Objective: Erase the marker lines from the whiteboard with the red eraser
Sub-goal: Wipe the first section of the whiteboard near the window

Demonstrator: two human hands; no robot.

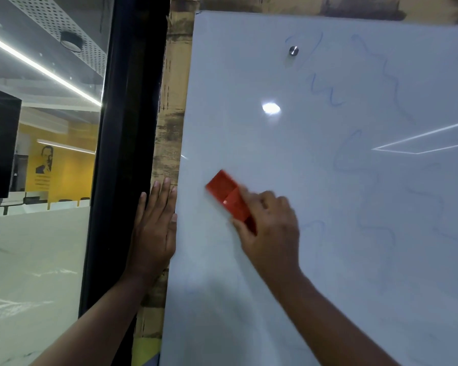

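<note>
Fingers (251, 199) of rt hand (270, 225) grip red eraser (229, 198) on whiteboard (328, 180).

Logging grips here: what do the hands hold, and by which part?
Right hand grips the red eraser by its lower end; left hand holds nothing.

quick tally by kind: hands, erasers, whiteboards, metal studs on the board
hands: 2 (left hand, right hand)
red eraser: 1
whiteboard: 1
metal stud: 1
total: 5
</note>
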